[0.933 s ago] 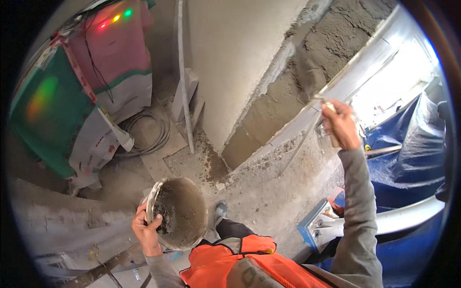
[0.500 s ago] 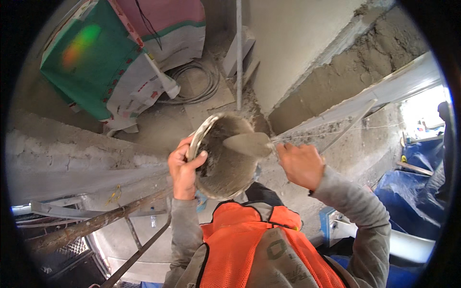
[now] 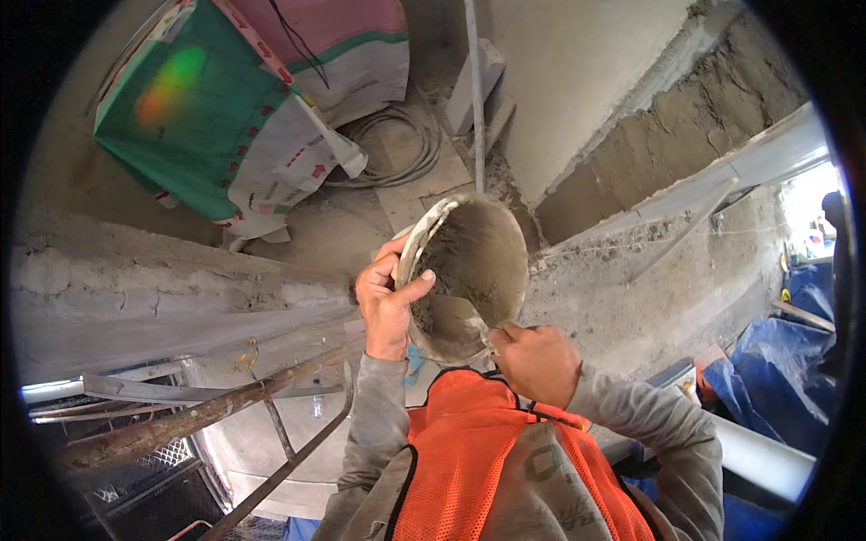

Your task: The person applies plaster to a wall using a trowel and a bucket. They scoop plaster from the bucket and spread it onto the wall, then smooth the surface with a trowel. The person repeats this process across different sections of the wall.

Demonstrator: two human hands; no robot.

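Note:
My left hand (image 3: 388, 305) grips the left rim of a round bucket (image 3: 507, 252), its thumb over the edge and its fingers around the outside. The bucket is tilted, its mouth facing up toward me. Grey wet mortar (image 3: 449, 263) coats the inside and lies along the left wall. At the lower right of the bucket, my right hand (image 3: 539, 362) is closed around the handle of a trowel (image 3: 456, 319). The trowel's mortar-smeared blade reaches inside the bucket near its lower wall; the handle is mostly hidden by my fingers.
Fresh mortar (image 3: 672, 135) covers part of the wall at upper right, above a pale ledge. Ahead are an upright pole (image 3: 476, 99), a coiled hose (image 3: 424, 153) and a green and white sheet (image 3: 194, 126). A wooden pole (image 3: 180, 426) crosses lower left; blue tarp (image 3: 767, 370) lies at right.
The trowel has moved from the bucket's upper right down to its lower part, with my right hand coming lower and nearer. In view, the bucket and left hand sit slightly farther right.

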